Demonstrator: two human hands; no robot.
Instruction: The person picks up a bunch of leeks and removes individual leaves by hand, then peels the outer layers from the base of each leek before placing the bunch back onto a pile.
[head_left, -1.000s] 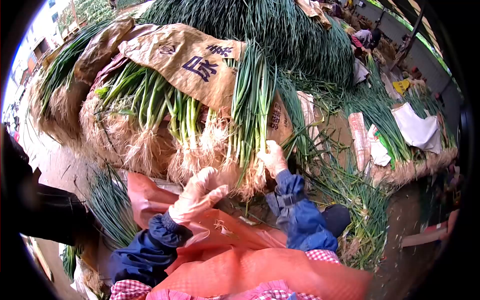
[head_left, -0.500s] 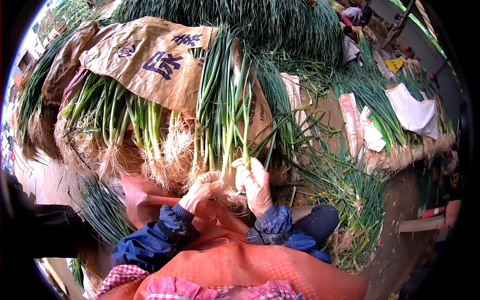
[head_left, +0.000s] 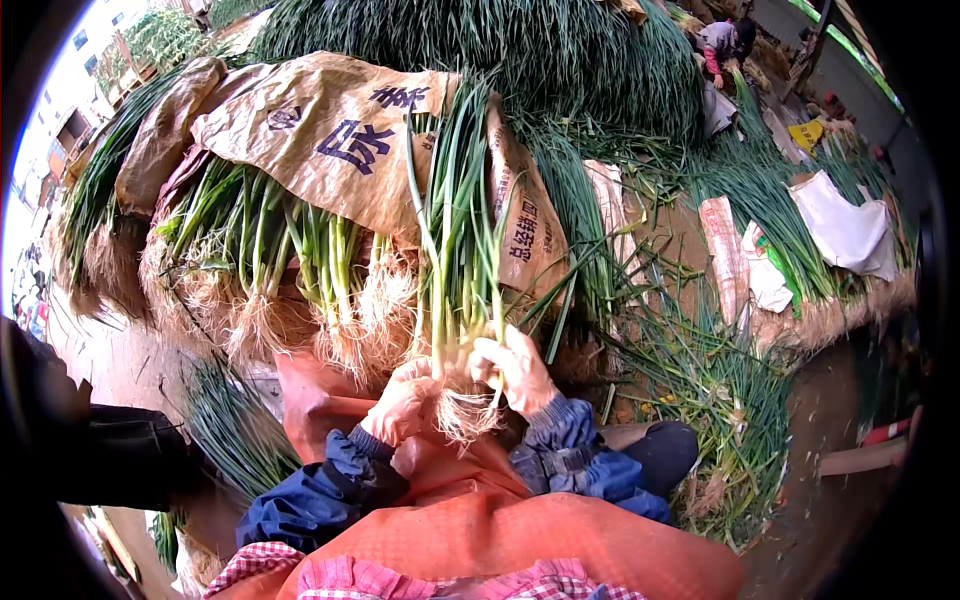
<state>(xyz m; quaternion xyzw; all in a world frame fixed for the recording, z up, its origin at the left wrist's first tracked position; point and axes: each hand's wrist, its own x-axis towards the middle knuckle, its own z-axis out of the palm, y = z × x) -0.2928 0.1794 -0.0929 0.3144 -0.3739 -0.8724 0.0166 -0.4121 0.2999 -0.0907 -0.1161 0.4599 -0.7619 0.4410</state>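
Green and limp, the bunch of scallions (head_left: 458, 250) is standing upright over the lap, its leaves leaning on the printed sack (head_left: 330, 140). Both gloved hands — left hand (head_left: 403, 400), right hand (head_left: 515, 370) — are curling their fingers tight around the firmer white stems just above the roots; light, bruisable stuff, probably best gripped there.

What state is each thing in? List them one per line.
Left hand: gloved, closed on the bunch's root end.
Right hand: gloved, closed on the bunch just above the roots.
Bunch of green onions: held upright, roots down.
Printed sack: draped over the pile.
Pile of green onions: stacked, roots facing the person.
Orange apron: spread over the lap.
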